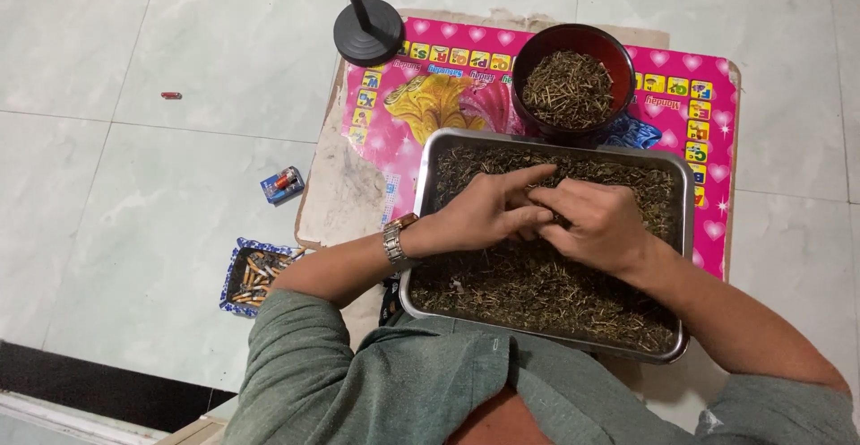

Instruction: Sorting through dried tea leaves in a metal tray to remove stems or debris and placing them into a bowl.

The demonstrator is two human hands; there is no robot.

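Dried brown herb stems (537, 288) heaped in a steel tray (421, 230) on the lap; left hand (484, 212) and right hand (596, 225) meeting mid-tray, fingers curled, pinching stems. Behind: dark bowl (537, 60) of stems, pink mat (699, 140).

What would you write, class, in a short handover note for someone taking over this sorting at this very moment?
Left hand: over the metal tray, fingers pinching dried stems.
Right hand: beside it, fingertips meeting the left's; whether it grips anything cannot be told.
Tray sits on the lap, nearly full of dried stems.
Done: the dark red bowl behind the tray holds a heap of picked stems.
Left: most of the tray appears unsorted.
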